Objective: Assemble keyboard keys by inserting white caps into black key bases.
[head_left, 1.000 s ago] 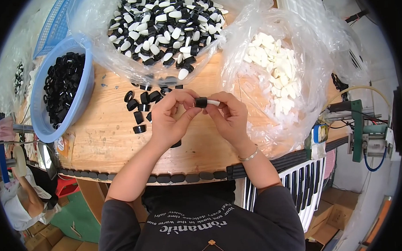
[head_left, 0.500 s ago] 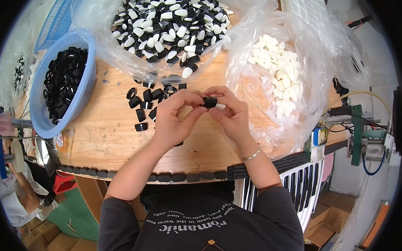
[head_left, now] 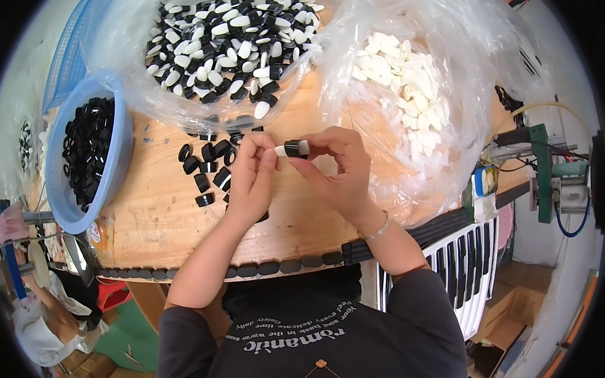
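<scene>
Between my hands, above the table, is a black cap (head_left: 292, 149) with a white rounded piece (head_left: 280, 151) sticking out of its left end and a pale end at its right. My left hand (head_left: 254, 174) is closed, thumb and forefinger pinching the white piece. My right hand (head_left: 342, 171) grips the black cap between thumb and fingers. Loose black caps (head_left: 204, 200) lie on the wood beside my left hand, some standing and some on their sides. Beyond my hands, a clear plastic bag holds a heap of black caps with white pieces in them (head_left: 234, 45).
A blue basin (head_left: 118, 169) full of black caps stands at the left. White pieces (head_left: 412, 95) fill another clear bag at the right. Dark padding (head_left: 272, 267) lines the table's front edge. A clamp-like metal device (head_left: 548, 174) is at far right; another person's arm (head_left: 53, 307) shows at left.
The held cap has turned, so its white piece now points left instead of right. My left fingers moved onto the white piece, and my right onto the cap. The whole view has shifted.
</scene>
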A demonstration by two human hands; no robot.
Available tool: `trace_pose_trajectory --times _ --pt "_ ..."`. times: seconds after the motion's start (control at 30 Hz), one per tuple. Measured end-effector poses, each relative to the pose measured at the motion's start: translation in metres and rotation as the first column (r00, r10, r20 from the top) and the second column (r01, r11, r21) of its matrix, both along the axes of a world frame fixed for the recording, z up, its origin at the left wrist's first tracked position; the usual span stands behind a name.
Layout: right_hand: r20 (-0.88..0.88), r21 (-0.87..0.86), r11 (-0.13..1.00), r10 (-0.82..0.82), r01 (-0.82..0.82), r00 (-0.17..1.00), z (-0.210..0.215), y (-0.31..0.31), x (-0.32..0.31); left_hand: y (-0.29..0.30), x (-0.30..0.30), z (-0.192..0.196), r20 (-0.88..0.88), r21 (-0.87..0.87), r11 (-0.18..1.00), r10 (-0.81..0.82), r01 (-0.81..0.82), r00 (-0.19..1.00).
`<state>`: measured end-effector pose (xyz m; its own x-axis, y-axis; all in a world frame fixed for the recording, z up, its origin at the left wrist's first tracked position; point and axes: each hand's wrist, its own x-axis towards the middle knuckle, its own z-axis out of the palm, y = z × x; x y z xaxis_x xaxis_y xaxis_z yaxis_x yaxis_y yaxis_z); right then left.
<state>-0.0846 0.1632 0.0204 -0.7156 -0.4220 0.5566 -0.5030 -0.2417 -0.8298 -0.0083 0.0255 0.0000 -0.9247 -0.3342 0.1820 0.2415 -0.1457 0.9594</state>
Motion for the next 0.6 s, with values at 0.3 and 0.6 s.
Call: trace_pose_trajectory --times 0.3,0.6 --pt "-0.345 0.174 0.974 -0.079 0.146 0.935 0.016 0.006 -0.007 0.003 -0.001 0.003 -0.055 -0.151 0.987 0.056 -0.063 0.997" --pt "-0.131 0.198 0.978 -0.037 0.063 0.991 0.010 0.008 -0.007 0.007 0.000 0.001 -0.122 -0.057 0.996 0.056 -0.063 0.991"
